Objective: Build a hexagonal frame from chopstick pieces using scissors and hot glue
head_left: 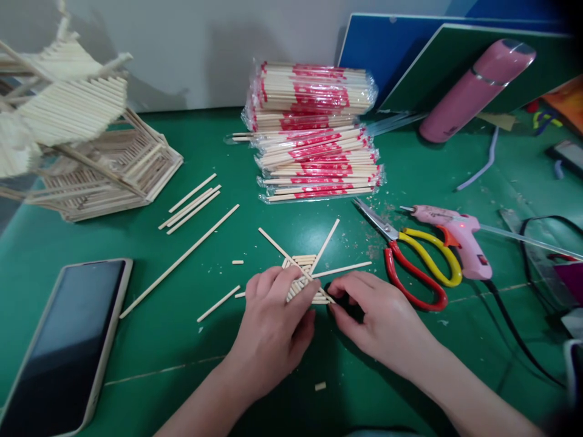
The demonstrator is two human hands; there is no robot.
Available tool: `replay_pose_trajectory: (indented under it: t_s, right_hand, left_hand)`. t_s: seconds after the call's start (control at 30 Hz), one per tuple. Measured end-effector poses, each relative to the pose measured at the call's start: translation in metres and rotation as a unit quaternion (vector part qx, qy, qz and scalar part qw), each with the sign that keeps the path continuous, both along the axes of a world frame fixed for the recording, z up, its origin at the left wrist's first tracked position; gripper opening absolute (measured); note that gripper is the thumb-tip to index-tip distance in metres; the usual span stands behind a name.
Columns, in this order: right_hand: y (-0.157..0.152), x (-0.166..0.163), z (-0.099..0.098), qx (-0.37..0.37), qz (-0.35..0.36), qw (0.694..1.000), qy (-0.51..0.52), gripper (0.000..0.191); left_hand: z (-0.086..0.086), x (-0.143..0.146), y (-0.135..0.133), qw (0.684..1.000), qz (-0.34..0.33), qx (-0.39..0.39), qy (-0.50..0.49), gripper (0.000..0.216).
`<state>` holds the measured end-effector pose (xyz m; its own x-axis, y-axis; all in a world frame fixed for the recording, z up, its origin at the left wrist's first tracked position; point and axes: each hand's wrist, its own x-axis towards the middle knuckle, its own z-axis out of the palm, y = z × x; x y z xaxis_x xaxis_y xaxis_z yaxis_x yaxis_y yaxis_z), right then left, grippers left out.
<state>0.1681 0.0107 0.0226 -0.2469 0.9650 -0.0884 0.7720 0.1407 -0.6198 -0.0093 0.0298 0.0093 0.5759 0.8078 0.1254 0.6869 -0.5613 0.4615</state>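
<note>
- Wooden sticks, some laid side by side and others crossing them, make a small frame (301,260) on the green table (159,376), in front of the person and partly covered by the left hand.
- Left hand (271,328): palm down, fingers bent over the frame and resting on it; the underside is hidden, so I cannot tell whether it grips or only presses.
- Right hand (382,309): thumb and forefinger pinch the near end of a diagonal stick (276,244) that lies across the frame.
- Two other sticks jut out from the frame, one up to the right, one almost level above the right hand.
- Left of the frame: a short piece (237,262), a loose stick (218,303), a long stick (180,261) and, farther off, a group of short sticks (189,209).
- Phone (64,346): flat at the left, its screen dark.
- Model (113,170): built of sticks, at the far left.
- Packs (319,152): chopsticks in clear film with red print, piled beyond the frame.
- Scissors (394,233): red and yellow handles, right of the frame.
- Glue gun (469,243): pink, red light on, just beside the scissors.
- Flask (473,91): pink, at the back right, before the boards (423,73).
</note>
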Motion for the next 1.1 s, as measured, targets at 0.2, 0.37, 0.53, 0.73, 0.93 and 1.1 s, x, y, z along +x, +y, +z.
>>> replay_pose_trajectory:
  t_s: [0.2,0.37,0.53,0.73,0.93,1.1]
  right_hand:
    - [0.000,0.001,-0.001,-0.002,-0.003,1.000,0.003,0.011]
    - [0.000,0.001,-0.003,-0.003,-0.004,1.000,0.007,0.012]
    - [-0.001,0.001,-0.004,-0.006,-0.006,1.000,0.008,0.012]
    - [0.001,0.002,-0.003,-0.009,-0.007,1.000,0.004,0.012]
    - [0.000,0.001,-0.002,-0.006,-0.006,1.000,-0.003,0.010]
    - [0.000,0.001,-0.002,-0.002,-0.007,1.000,-0.007,0.010]
  left_hand:
    - [-0.001,-0.007,-0.013,0.997,0.039,0.062,-0.036,0.022]
    - [-0.002,-0.006,-0.023,0.994,0.031,0.106,0.006,0.018]
    - [-0.005,-0.004,-0.024,0.994,0.043,0.101,0.029,0.021]
    - [-0.006,-0.004,-0.024,0.995,0.045,0.088,0.025,0.020]
    - [-0.005,-0.002,-0.024,0.995,0.047,0.089,0.018,0.017]
    - [-0.004,-0.003,-0.024,0.994,0.038,0.099,0.027,0.016]
